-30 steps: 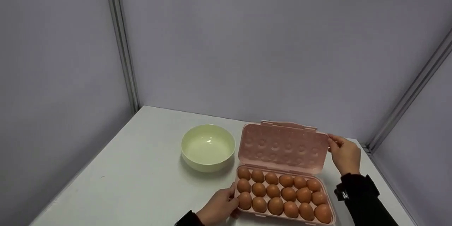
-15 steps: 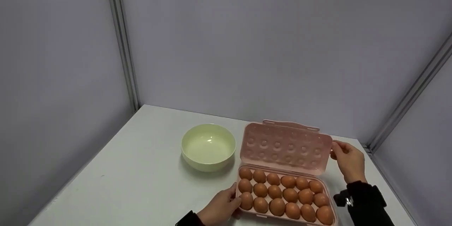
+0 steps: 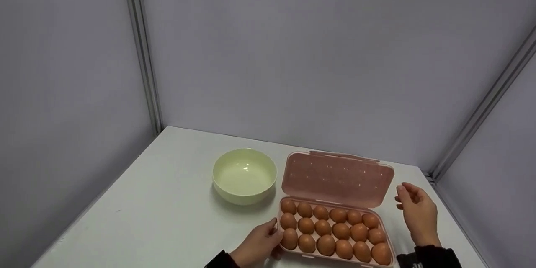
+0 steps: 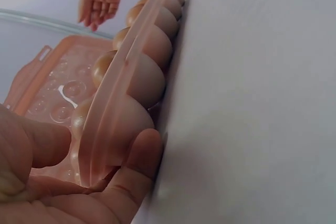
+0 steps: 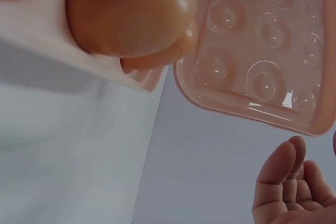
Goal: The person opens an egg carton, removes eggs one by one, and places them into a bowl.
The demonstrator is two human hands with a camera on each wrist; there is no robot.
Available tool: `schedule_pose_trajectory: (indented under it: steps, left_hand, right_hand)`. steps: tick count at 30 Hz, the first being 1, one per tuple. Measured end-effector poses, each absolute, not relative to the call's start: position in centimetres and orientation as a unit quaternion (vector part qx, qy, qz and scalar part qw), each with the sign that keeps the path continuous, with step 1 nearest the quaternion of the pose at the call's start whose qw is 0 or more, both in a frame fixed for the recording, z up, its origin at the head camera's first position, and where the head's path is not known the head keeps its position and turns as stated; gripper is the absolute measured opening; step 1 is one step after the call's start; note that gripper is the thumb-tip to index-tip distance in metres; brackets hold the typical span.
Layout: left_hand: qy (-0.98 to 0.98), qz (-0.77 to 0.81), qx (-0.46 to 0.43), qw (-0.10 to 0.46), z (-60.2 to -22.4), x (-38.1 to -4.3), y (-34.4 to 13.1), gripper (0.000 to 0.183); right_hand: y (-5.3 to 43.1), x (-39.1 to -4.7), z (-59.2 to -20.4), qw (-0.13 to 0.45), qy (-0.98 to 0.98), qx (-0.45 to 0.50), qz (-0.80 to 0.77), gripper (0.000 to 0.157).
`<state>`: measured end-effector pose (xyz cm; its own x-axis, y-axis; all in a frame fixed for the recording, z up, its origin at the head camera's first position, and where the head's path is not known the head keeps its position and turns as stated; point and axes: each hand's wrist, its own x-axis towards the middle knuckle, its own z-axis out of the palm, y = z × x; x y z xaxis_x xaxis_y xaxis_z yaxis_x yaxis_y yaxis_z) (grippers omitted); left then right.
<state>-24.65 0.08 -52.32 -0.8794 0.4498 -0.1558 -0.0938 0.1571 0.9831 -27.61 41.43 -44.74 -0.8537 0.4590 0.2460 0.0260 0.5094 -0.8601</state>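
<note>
A pink plastic egg box lies at the front right of the table with its lid raised and tilted back. Brown eggs fill its base in three rows. My left hand grips the base's left end; in the left wrist view its thumb and fingers pinch the edge from both sides. Just beyond the lid's right edge, my right hand hovers with fingers loosely bent and nothing in them. The right wrist view has a gap between those fingers and the lid.
A pale green bowl stands left of the egg box, its inside bare. The white table meets a grey back wall, with side walls at left and right.
My right hand has let go of the lid and moved down and right. The lid has leaned a little farther back. My left hand keeps its grip on the box.
</note>
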Motion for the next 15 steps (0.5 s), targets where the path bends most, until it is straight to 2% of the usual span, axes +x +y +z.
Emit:
schedule_pose_trajectory:
  steps: [5,8,11,15]
  left_hand:
    - [0.736,0.631,0.102,0.22,-52.1,-25.0,0.1,0.065]
    - [0.752,0.619,0.102,0.201,-52.0,-25.1,0.1,0.066]
    - [0.787,0.588,0.125,0.14,-51.8,-24.7,0.0,0.067]
    - [0.828,0.533,0.172,0.036,-51.5,-23.9,0.3,0.053]
  right_hand:
    - [40.0,-25.8,-45.0,0.217,-0.845,-0.152,0.464,0.054]
    - [37.6,-24.6,-44.9,0.19,-0.859,-0.13,0.457,0.051]
    - [34.4,-23.1,-45.3,0.132,-0.871,-0.094,0.464,0.045]
    - [30.7,-21.1,-46.3,0.092,-0.903,-0.009,0.419,0.026]
